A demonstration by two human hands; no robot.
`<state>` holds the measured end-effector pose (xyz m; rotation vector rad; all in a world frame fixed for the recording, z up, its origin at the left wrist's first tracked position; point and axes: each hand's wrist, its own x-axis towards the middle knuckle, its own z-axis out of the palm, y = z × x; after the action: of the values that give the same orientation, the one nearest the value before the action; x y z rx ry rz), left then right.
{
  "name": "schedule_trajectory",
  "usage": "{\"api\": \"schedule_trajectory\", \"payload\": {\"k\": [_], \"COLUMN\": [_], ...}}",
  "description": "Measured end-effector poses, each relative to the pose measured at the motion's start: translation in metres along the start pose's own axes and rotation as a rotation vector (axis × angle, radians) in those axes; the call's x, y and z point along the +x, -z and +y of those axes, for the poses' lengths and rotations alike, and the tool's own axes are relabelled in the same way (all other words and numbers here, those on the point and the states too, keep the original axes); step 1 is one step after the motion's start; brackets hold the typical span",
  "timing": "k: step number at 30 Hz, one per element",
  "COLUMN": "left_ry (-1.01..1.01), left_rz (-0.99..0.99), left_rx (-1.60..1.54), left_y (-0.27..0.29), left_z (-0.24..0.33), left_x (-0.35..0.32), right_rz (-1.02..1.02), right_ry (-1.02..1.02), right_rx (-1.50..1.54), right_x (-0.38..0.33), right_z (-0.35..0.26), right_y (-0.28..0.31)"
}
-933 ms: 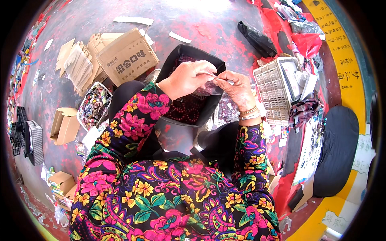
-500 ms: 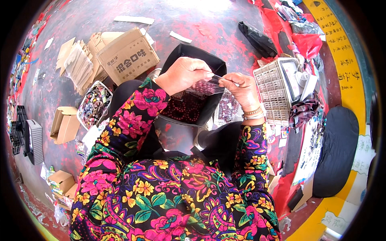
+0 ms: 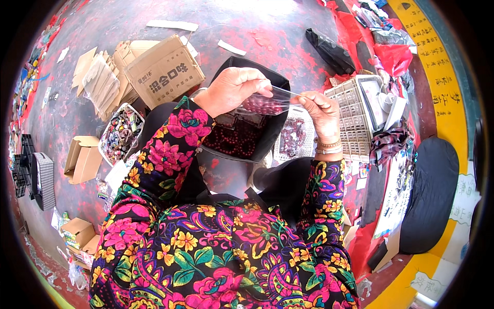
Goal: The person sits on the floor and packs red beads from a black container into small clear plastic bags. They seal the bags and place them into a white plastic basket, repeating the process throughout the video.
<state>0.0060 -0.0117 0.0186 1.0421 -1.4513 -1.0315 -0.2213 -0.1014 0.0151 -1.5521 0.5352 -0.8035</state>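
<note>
Farther right than a moment before, the right hand had pulled away from the left hand, so that clear film stretched across a wider gap.

Both grips were narrow: each hand pinched the bag between thumb and fingers, the left at its left end, the right at a far-right edge drawn out thin. The bag hung between them, its reddish load bunched just below the left fingertips. It was above the black box, where dark red beads lay. Just right of that stood a white basket; a pale crate was beyond the right hand.

As for writing, I saw large dark characters on the carton, far left of the hands, and rows of dark characters down the yellow band at far right.
</note>
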Motion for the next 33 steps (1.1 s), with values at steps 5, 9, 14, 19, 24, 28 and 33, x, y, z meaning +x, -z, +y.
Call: {"api": "schedule_trajectory", "payload": {"k": [5,9,14,19,24,28,33], "left_ry": [0.122,0.224,0.422,0.470,0.432,0.236,0.216], "left_rz": [-0.007,-0.137,-0.244,-0.157,0.128,0.389,0.251], "left_rx": [-0.181,-0.408,-0.423,-0.547,-0.887,-1.114,-1.210], "left_y": [0.000,-0.006,-0.021,-0.026,-0.021,-0.023,-0.038], "left_z": [0.007,-0.003,-0.003,-0.023,-0.011,-0.025,-0.024], "left_x": [0.004,0.002,0.000,-0.004,0.004,0.007,0.007], "right_rz": [0.063,0.120,0.311,0.305,0.209,0.023,0.213], "right_ry": [0.024,-0.006,-0.079,-0.152,-0.241,-0.372,-0.211], "right_rx": [0.319,0.511,0.686,0.694,0.631,0.485,0.647], "right_x": [0.001,0.006,0.008,0.013,0.014,0.010,0.014], "right_z": [0.001,-0.005,0.010,0.007,0.016,0.006,0.020], "right_y": [-0.005,-0.009,-0.003,-0.004,-0.002,-0.022,-0.049]}}
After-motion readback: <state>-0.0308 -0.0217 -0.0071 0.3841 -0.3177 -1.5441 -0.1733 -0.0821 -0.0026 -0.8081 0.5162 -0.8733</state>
